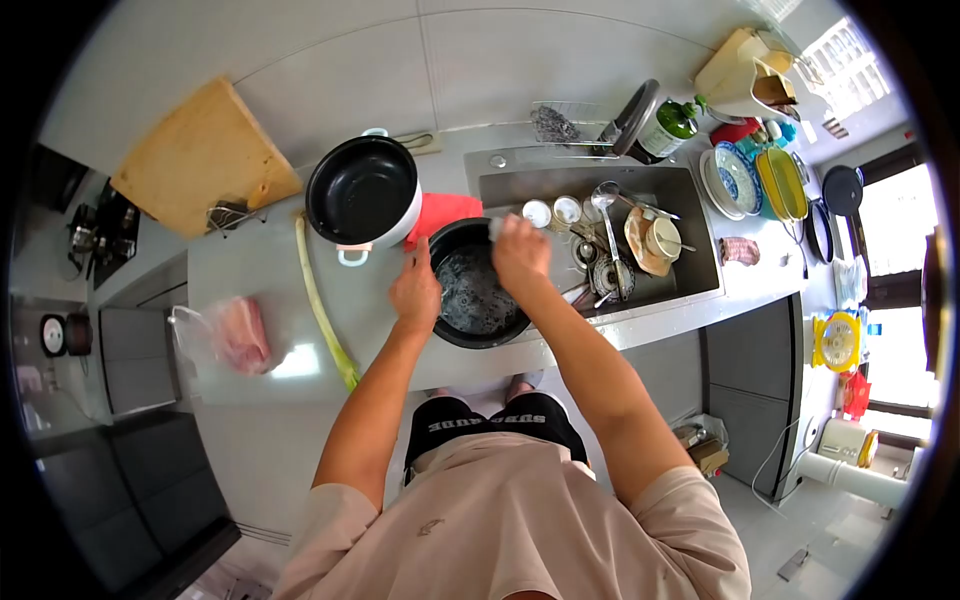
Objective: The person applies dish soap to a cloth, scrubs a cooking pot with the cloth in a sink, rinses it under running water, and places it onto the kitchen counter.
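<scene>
A dark round pot (478, 290) with bubbly water in it stands on the counter at the sink's left edge. My left hand (415, 287) is closed on the pot's left rim. On the upper right rim, my right hand (520, 250) is closed around something pale and small that I cannot make out. Beneath and behind the pot lies a red cloth (440, 212). To the left, a white pot with a black inside (363, 190) stands near the wall.
Dishes, a ladle (607, 215) and small cups fill the sink (700, 235). A green onion stalk (322, 300), bagged meat (243, 335) and a wooden board (205, 155) are on the left. Plates (733, 180) and a soap bottle (675, 128) stand right of the faucet (636, 115).
</scene>
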Available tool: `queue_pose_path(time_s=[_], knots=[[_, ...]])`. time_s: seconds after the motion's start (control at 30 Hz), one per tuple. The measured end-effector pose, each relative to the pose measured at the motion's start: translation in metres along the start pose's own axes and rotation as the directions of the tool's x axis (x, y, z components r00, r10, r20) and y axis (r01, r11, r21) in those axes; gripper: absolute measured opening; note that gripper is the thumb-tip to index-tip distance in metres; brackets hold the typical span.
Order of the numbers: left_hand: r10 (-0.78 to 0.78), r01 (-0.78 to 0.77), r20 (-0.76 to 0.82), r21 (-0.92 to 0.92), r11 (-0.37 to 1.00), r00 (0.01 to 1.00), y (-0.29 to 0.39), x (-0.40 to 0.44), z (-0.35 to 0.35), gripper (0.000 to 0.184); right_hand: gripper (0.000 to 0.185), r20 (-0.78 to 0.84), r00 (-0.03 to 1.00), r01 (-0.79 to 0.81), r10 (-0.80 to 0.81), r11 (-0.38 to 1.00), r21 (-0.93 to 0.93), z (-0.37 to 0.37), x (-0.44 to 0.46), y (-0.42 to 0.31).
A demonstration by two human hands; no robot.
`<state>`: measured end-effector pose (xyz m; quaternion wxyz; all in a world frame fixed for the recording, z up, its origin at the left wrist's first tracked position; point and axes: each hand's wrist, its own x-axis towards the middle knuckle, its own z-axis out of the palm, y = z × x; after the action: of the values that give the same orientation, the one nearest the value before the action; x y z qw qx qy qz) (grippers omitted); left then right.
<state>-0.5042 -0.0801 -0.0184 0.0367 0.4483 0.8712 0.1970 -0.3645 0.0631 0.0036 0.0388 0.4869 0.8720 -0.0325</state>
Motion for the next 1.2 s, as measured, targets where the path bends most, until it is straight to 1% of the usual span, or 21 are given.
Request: queue_pose_path(time_s=[0.03, 0.1, 0.13, 0.2, 0.27, 0.33, 0.4, 0.43, 0.5, 0.57, 0.63, 0.67, 0.7, 0.73, 0.77, 0.8, 0.9, 0.93, 1.0, 1.07, 1.2], knots=[[0.012, -0.012, 0.005, 0.004, 1.0, 1.0, 0.002, -0.001, -0.001, 0.069, 0.042, -0.002, 0.993, 0.121, -0.122, 0.99, -0.066, -0.001, 0.013, -0.012], [-0.035, 0.033, 0.032, 0.038, 0.999, 0.999, 0.005, -0.001, -0.004, 0.068, 0.041, -0.254, 0.888, 0.352, -0.383, 0.922, -0.159, 0.005, 0.028, -0.034], [-0.08, 0.078, 0.05, 0.047, 0.996, 0.996, 0.007, -0.001, -0.004, 0.062, 0.041, -0.254, 0.89, 0.348, -0.378, 0.924, -0.157, 0.003, 0.027, -0.033], [-0.069, 0.067, 0.054, 0.037, 0.997, 0.996, 0.008, -0.001, -0.005, 0.056, 0.043, -0.033, 0.935, 0.349, -0.352, 0.934, -0.071, -0.006, 0.027, -0.03], [-0.071, 0.07, 0.057, 0.02, 0.997, 0.996, 0.01, -0.005, -0.006, 0.051, 0.048, -0.043, 0.979, 0.193, -0.201, 0.97, -0.15, 0.009, 0.007, 0.001], [-0.068, 0.066, -0.025, -0.086, 0.994, 0.997, 0.013, -0.006, -0.01, 0.042, 0.052, 0.071, 0.997, -0.038, 0.028, 0.987, 0.154, 0.006, -0.022, 0.04], [-0.089, 0.079, -0.069, -0.137, 0.987, 0.994, 0.016, -0.01, -0.011, 0.04, 0.049, 0.273, 0.947, -0.234, 0.17, 0.946, 0.223, -0.005, -0.063, 0.053], [-0.118, 0.098, -0.101, -0.183, 0.978, 0.988, 0.018, -0.016, -0.011, 0.039, 0.049, 0.267, 0.949, -0.227, 0.165, 0.949, 0.22, -0.009, -0.078, 0.053], [-0.168, 0.159, -0.031, -0.19, 0.969, 0.985, 0.024, -0.031, -0.016, 0.039, 0.049, 0.23, 0.947, -0.292, 0.225, 0.901, 0.32, -0.013, -0.098, 0.052], [-0.137, 0.107, -0.102, -0.258, 0.96, 0.985, 0.016, -0.052, -0.004, 0.041, 0.052, 0.248, 0.949, -0.267, 0.195, 0.914, 0.306, -0.008, -0.085, 0.053], [-0.097, 0.063, -0.132, -0.24, 0.969, 0.986, 0.014, -0.057, -0.017, 0.038, 0.056, -0.042, 0.997, -0.049, 0.065, 0.95, 0.308, 0.008, -0.063, 0.055], [-0.085, 0.07, -0.067, -0.199, 0.977, 0.994, 0.015, -0.055, -0.028, 0.035, 0.056, 0.046, 0.999, -0.023, 0.011, 0.964, 0.264, 0.004, -0.048, 0.053], [-0.074, 0.073, -0.003, -0.161, 0.984, 0.997, 0.017, -0.048, -0.036, 0.032, 0.056, 0.04, 0.999, -0.028, 0.018, 0.963, 0.268, 0.001, -0.035, 0.046], [-0.066, 0.064, -0.007, -0.162, 0.985, 0.998, 0.016, -0.036, -0.038, 0.032, 0.054, -0.019, 0.995, 0.096, -0.094, 0.983, 0.159, -0.002, -0.023, 0.037], [0.03, -0.03, -0.003, -0.132, 0.991, 1.0, 0.015, -0.02, -0.04, 0.03, 0.053, -0.062, 0.976, 0.211, -0.209, 0.977, 0.04, -0.005, -0.016, 0.029], [0.122, -0.12, 0.005, -0.101, 0.988, 0.993, 0.013, -0.01, -0.04, 0.027, 0.053, -0.063, 0.977, 0.206, -0.203, 0.978, 0.039, -0.01, -0.012, 0.019], [0.159, -0.157, 0.007, -0.113, 0.981, 0.987, 0.001, 0.001, -0.024, 0.029, 0.053, -0.06, 0.954, 0.294, -0.293, 0.956, 0.013, -0.017, -0.007, -0.001], [0.159, -0.157, 0.009, -0.115, 0.981, 0.987, 0.001, 0.004, -0.02, 0.029, 0.054, -0.052, 0.97, 0.235, -0.237, 0.971, -0.045, -0.011, -0.008, 0.002], [0.031, -0.038, -0.041, -0.208, 0.977, 0.999, -0.001, -0.007, -0.008, 0.031, 0.057, -0.018, 0.982, 0.184, -0.187, 0.977, -0.109, -0.001, -0.026, 0.015], [0.001, -0.016, -0.071, -0.213, 0.977, 0.997, -0.001, -0.01, -0.006, 0.033, 0.062, 0.234, 0.969, -0.132, 0.074, 0.961, 0.244, -0.019, -0.048, 0.039], [-0.025, 0.002, -0.111, -0.2, 0.98, 0.994, 0.0, -0.011, -0.005, 0.034, 0.065, 0.244, 0.951, -0.246, 0.188, 0.941, 0.232, -0.015, -0.111, 0.038]])
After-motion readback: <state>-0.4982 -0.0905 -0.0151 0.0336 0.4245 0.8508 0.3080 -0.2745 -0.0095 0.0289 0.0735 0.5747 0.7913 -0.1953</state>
